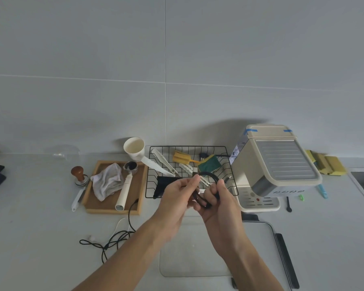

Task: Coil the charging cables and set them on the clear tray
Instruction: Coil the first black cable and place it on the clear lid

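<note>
Head view: one cream coffee machine (275, 164) stands at the counter's back edge, and one clear flat tray (189, 255) lies at the front edge. Above it, the left hand (177, 196) and right hand (216, 202) both grip one coiled black cable (208, 177). Two loose cables, one black braided cable (114, 242) and one white thin cable (119, 224), lie left of the tray.
</note>
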Motion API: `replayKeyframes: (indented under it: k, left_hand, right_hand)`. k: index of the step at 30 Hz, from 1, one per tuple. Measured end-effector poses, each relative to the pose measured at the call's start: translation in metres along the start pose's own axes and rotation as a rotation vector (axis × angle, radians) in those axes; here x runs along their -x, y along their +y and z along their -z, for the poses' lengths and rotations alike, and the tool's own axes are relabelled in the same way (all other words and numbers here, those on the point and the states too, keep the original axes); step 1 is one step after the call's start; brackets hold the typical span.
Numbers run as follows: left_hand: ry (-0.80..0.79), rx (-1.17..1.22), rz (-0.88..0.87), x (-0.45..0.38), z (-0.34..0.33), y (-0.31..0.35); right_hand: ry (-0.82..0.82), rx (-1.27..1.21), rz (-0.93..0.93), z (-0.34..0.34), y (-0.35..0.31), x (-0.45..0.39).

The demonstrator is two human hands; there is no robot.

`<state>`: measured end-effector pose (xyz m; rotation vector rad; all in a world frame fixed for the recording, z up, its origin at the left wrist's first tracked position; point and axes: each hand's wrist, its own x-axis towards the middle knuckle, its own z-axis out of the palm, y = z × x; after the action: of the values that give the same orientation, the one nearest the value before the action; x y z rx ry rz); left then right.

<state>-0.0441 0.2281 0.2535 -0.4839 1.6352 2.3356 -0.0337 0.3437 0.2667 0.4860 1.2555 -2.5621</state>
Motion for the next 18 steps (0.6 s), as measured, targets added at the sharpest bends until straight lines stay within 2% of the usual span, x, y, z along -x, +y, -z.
replayKeyframes:
  k: [2,4,7,10,14,18]
  left_hand:
    - [0.015,0.073,-0.011,0.000,0.000,0.000]
    - [-0.001,0.106,0.055,0.000,-0.002,0.001]
    - [-0.007,0.051,0.118,0.003,-0.005,0.003]
    - [0.050,-0.006,0.081,0.002,-0.007,0.003]
    - [0.144,0.092,0.003,-0.003,-0.008,0.000]
    - [0.220,0.251,0.006,-0.004,-0.017,-0.002]
  right_hand:
    - [0.018,0.037,0.001,0.002,0.002,-0.001]
    - [0.030,0.089,0.012,0.004,0.005,-0.001]
    - [0.036,0.171,0.018,0.009,0.009,-0.002]
    - [0.046,0.254,-0.017,0.012,0.008,-0.003]
    - [0.039,0.438,0.020,0.010,0.000,0.004]
    - [0.230,0.408,0.034,0.010,0.001,0.003]
